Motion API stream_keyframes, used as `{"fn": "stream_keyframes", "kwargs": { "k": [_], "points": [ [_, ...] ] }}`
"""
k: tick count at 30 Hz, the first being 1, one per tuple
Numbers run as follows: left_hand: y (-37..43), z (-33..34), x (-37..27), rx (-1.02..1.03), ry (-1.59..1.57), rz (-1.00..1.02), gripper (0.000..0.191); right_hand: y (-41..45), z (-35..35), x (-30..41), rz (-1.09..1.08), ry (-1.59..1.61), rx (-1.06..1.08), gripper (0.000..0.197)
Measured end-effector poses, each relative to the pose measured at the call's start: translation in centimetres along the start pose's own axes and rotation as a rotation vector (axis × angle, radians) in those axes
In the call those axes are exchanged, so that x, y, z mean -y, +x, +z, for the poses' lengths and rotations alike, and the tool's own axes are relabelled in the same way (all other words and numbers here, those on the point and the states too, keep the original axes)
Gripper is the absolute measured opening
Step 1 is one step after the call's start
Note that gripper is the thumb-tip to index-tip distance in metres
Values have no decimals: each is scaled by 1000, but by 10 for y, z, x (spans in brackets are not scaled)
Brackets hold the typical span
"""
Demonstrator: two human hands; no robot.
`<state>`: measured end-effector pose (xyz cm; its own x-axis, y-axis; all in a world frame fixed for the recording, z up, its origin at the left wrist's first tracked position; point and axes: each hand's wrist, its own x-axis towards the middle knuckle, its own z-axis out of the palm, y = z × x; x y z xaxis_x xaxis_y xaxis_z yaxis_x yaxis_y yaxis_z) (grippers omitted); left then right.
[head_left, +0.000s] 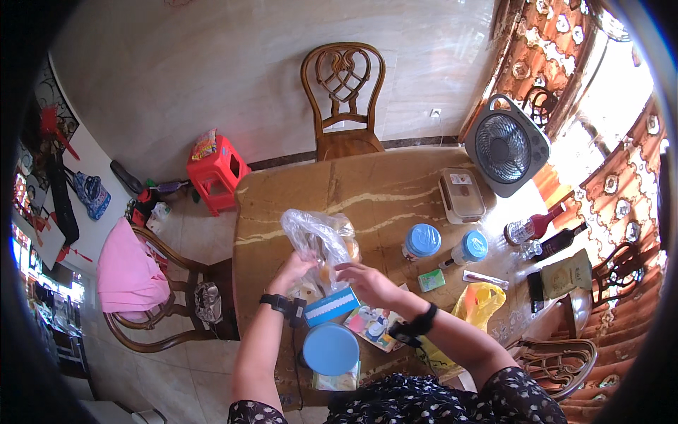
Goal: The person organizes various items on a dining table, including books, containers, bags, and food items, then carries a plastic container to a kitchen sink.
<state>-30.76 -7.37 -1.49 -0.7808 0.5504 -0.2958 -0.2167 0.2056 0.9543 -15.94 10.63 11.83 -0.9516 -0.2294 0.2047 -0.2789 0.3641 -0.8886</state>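
Note:
A clear plastic bag [316,230] with roundish orange-brown items in it lies bunched on the marble-patterned table [286,185]. My left hand [297,267] grips the bag's near left side. At its right side is my right hand [365,282], fingers bent against or just beside the plastic; whether they pinch it is unclear. Just below the hands lies a blue and white box [332,307], and a picture book or card [371,323] shows partly under my right forearm. Nearer to me a round blue lid [331,349] tops a container standing on a printed packet [337,377].
Two blue-lidded jars [422,240], a green packet [431,280], a lidded plastic box [462,196] and a grey fan [506,146] stand to the right. Bottles [561,241] and a yellow plastic bag [479,305] are farther right. Wooden chairs [349,143] and a red stool [216,169] surround the table.

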Motion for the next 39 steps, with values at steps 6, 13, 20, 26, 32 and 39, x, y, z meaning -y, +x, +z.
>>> {"fn": "stream_keyframes", "kwargs": {
  "k": [6, 13, 20, 26, 32, 39],
  "points": [
    [-10, 24, -28, 184, -70, -50, 12, 22, 18, -68, 313, -582, 169, 37],
    [-10, -13, -28, -51, -396, 59, 7, -7, -19, -82, 575, -485, 187, 46],
    [-44, -12, -32, -71, -337, 43, 14, -58, -76, -64, 378, -57, -109, 29],
    [-79, -19, -45, -21, -220, -29, 43, -121, -162, -71, 517, -28, -451, 21],
    [-137, -22, -69, -149, -100, 84, 49, -190, -207, -60, 538, 52, -719, 15],
    [-226, -17, -115, -557, 75, 478, 23, -276, -185, -65, 920, -461, -572, 63]
  ]
}}
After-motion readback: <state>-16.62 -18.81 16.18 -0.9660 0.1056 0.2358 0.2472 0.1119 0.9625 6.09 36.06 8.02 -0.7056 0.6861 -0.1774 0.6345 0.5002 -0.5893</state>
